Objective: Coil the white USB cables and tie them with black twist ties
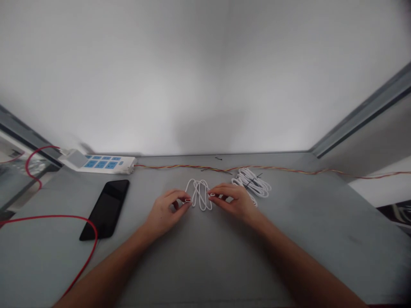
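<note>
A white cable (199, 194) lies in loose, narrow loops on the grey table (199, 252), directly between my hands. My left hand (167, 211) pinches one small end of it between thumb and forefinger. My right hand (231, 201) holds another small end the same way, and the two ends point toward each other a short way apart. Just beyond my right hand, a second white cable (252, 182) sits in a bundled coil with dark ties, partly hidden behind my fingers.
A white power strip (99, 164) with blue sockets stands at the far left edge, with a red cable (54, 217) curving nearby. A black smartphone (105, 209) lies face up at left. A twisted multicoloured wire (224, 168) runs along the back.
</note>
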`<action>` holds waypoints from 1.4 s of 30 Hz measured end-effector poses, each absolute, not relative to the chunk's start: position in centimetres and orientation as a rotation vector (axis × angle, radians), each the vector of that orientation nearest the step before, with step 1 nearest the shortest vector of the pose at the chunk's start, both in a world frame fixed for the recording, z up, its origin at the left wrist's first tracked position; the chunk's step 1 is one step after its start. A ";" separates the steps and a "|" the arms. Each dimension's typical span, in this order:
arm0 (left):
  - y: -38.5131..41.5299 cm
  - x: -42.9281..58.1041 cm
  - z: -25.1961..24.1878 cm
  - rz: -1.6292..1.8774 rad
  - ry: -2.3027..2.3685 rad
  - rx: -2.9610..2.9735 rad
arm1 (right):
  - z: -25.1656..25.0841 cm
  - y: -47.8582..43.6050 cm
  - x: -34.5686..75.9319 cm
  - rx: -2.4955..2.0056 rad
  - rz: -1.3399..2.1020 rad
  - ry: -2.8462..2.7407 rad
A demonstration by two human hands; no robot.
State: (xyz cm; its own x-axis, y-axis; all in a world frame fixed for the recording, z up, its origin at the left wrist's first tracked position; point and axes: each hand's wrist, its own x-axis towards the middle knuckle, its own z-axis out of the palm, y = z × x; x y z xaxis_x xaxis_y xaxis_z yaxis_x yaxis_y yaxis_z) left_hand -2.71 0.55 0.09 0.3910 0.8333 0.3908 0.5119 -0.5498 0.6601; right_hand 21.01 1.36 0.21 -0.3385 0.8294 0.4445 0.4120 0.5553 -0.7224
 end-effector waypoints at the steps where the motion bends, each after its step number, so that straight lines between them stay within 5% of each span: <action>1: 0.5 -2.7 0.1 0.991 1.156 2.222 | 0.2 1.4 21.0 -1.002 0.628 -1.958; 42: 0.6 -2.6 0.2 1.056 1.163 2.263 | -0.2 1.4 21.0 -0.969 0.631 -1.976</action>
